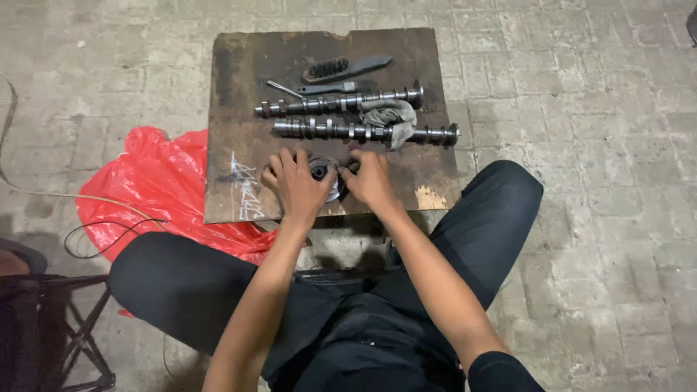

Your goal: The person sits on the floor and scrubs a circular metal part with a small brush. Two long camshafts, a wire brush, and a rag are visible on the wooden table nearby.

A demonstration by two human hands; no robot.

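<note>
Red plastic bag (156,185) is seen left of the wooden board (239,145). Round metal part (324,176), at the board's near edge, is grasped by left hand (296,185) and right hand (370,180). Two camshafts (363,132) are laid beyond.

Two camshafts (341,104) lie on a dark board (232,80) beside a grey rag (388,112), a wire brush (345,68); a red plastic bag (156,181) lies on the paved floor (595,109).

Two camshafts (339,103) (365,131), one wire brush (345,68), one small hand tool (312,90), one grey rag (390,116), one round metal part (325,174), one wooden board (232,145) and one red plastic bag (156,181) are counted.
</note>
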